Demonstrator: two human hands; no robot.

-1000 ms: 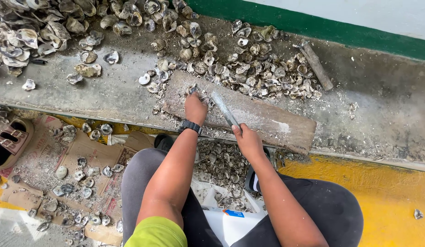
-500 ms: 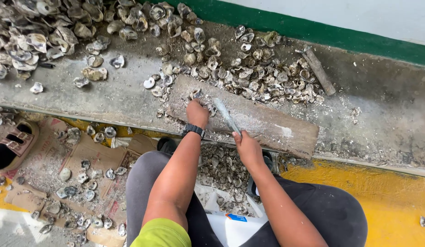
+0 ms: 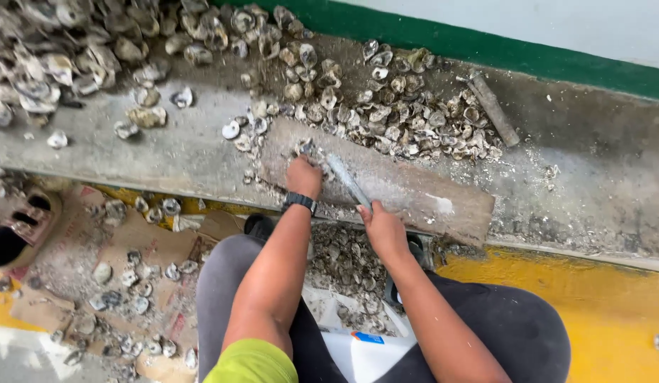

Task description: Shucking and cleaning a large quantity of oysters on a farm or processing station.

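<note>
My left hand [image 3: 303, 175] presses an oyster shell [image 3: 305, 148] down on a worn wooden board [image 3: 407, 191] that lies on a concrete ledge. A black watch sits on that wrist. My right hand [image 3: 383, 228] grips the handle of a flat metal shucking blade [image 3: 346, 177], whose tip points up-left at the shell under my left hand. Both forearms reach out over my dark-trousered knees.
Heaps of oyster shells [image 3: 407, 113] lie behind the board and at the far left [image 3: 53, 57]. A metal bar [image 3: 491, 108] rests by the green wall base. Below the ledge are shell scraps [image 3: 344, 262], cardboard with loose shells [image 3: 131, 276] and a yellow floor [image 3: 613, 312].
The view has shifted slightly; my hands stay on the board, the left on the shell and the right on the blade, with the blade tip closer to the shell.
</note>
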